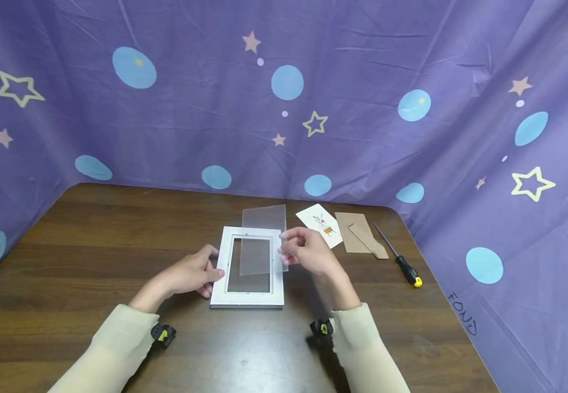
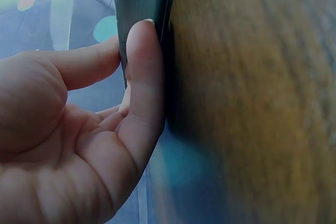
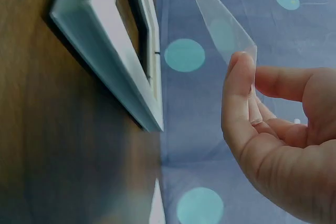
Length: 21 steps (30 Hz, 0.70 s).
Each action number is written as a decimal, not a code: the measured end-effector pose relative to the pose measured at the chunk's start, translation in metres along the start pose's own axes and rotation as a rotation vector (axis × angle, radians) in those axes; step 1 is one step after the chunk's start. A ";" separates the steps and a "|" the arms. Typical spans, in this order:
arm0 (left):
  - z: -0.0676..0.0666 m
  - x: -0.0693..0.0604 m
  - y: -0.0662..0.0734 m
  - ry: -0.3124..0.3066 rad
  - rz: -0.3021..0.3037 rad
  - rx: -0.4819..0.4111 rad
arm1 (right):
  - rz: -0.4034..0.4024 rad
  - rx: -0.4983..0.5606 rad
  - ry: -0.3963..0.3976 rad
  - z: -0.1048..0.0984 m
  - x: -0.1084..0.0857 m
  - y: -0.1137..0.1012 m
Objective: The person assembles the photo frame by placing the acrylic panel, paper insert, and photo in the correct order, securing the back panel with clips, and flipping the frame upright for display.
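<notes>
A white picture frame [image 1: 247, 299] lies on the table with its opening facing up. My left hand [image 1: 190, 273] grips its left side, thumb on the top face; in the left wrist view the fingers [image 2: 144, 77] press against the outer edge. My right hand [image 1: 311, 254] pinches a clear sheet [image 1: 264, 218] by its right edge. In the right wrist view this sheet [image 3: 223, 24] is raised and tilted above the frame [image 3: 79, 30], apart from it. Small dark tabs show along the frame's inner rim.
To the right of the frame lie a white card [image 1: 320, 218] with a printed plant drawing, a brown backing board [image 1: 350, 221] with a cut strip [image 1: 370, 244] over it, and a screwdriver [image 1: 404, 266] with a black and yellow handle. A purple curtain [image 1: 353, 136] surrounds the wooden table [image 1: 117, 245].
</notes>
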State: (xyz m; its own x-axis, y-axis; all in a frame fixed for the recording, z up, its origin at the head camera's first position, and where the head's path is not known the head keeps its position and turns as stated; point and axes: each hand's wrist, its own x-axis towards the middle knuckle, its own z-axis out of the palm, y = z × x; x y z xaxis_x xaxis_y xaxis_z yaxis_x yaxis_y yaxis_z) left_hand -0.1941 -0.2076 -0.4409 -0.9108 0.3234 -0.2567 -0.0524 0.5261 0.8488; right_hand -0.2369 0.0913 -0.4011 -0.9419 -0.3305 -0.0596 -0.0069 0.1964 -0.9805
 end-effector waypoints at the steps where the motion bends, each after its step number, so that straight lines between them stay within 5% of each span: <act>1: 0.000 -0.001 0.000 -0.001 0.004 -0.002 | 0.008 0.010 -0.003 0.003 0.000 0.002; 21: -0.001 -0.003 0.003 -0.008 0.009 0.006 | 0.111 0.071 -0.054 0.027 0.005 0.029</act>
State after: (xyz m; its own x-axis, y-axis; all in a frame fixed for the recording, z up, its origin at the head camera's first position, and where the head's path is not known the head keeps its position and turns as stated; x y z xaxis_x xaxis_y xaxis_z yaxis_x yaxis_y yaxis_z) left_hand -0.1920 -0.2076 -0.4370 -0.9077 0.3350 -0.2526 -0.0414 0.5276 0.8485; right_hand -0.2330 0.0700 -0.4350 -0.9162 -0.3599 -0.1765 0.1219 0.1694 -0.9780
